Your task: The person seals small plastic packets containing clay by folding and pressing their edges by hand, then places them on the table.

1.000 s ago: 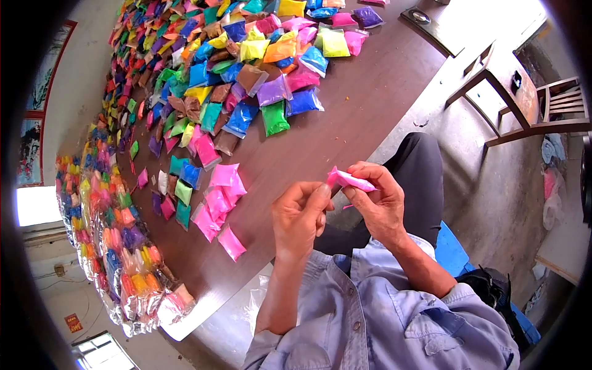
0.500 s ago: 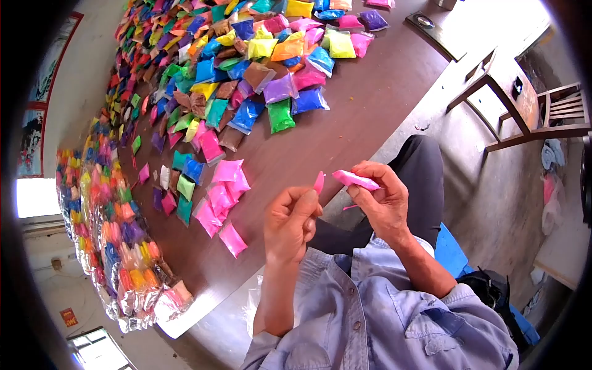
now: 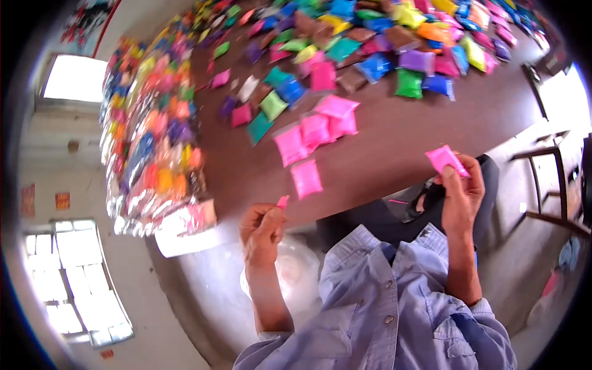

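My left hand (image 3: 262, 231) is closed in a pinch around a small pink piece (image 3: 282, 201), whose tip pokes out above the thumb. It is near the table's front edge. Off to the right, my right hand (image 3: 461, 191) grips a small pink packet (image 3: 444, 158) between thumb and fingers. Between the hands, farther back on the table, lies a loose group of pink packets (image 3: 314, 129), with a single pink packet (image 3: 306, 178) in front of it. A thin pink strip (image 3: 398, 201) shows near my legs; what it rests on I cannot tell.
Many colourful packets (image 3: 376, 65) cover the back of the brown table (image 3: 382, 148). Clear bags of coloured packets (image 3: 154, 148) stand along its left side. A pale, translucent round thing (image 3: 296, 271) sits below my left forearm. A wooden chair (image 3: 549, 185) stands at right.
My hands have moved well apart, the left with the pink piece, the right with the packet. The view has turned left, bringing a window into sight.
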The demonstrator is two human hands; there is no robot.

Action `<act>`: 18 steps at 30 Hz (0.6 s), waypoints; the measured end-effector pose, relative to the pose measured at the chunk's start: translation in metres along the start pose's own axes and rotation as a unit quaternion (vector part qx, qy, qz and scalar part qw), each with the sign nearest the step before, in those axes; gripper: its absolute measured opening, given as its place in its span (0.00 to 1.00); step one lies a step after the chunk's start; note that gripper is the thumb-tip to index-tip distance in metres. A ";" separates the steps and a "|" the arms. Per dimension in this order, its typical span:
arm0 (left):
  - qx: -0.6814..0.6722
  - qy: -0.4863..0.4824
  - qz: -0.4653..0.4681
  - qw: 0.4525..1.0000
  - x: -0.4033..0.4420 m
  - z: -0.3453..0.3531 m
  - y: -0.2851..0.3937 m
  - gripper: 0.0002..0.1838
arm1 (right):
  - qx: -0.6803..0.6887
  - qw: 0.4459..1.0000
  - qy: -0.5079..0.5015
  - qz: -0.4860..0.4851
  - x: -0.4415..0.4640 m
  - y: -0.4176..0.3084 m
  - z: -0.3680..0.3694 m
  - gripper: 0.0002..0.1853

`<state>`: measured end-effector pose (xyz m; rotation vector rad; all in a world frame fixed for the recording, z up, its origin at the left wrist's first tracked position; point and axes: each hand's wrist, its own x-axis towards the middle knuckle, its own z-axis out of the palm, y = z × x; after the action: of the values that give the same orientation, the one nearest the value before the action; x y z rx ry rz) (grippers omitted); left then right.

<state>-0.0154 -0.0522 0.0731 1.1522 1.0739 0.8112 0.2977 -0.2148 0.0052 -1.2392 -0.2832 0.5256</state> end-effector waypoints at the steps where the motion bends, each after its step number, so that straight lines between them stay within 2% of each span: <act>1: -0.013 0.052 0.000 0.999 -0.010 -0.023 -0.003 0.07 | 0.001 1.000 -0.006 -0.002 0.001 0.002 0.004 0.13; 7: -0.153 0.261 -0.002 0.953 -0.055 -0.142 -0.059 0.11 | -0.026 0.999 -0.042 -0.020 0.017 0.017 0.004 0.13; 12: -0.233 0.313 -0.010 0.921 -0.064 -0.193 -0.098 0.11 | -0.042 0.997 -0.039 -0.053 0.033 0.022 0.000 0.14; 18: -0.295 0.315 0.035 0.901 -0.053 -0.237 -0.123 0.10 | -0.058 0.997 -0.038 -0.043 0.040 0.024 0.002 0.17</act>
<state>-0.2601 -0.0583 -0.0458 0.4062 1.1788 1.5073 0.3249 -0.1866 -0.0203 -1.3159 -0.4345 0.4875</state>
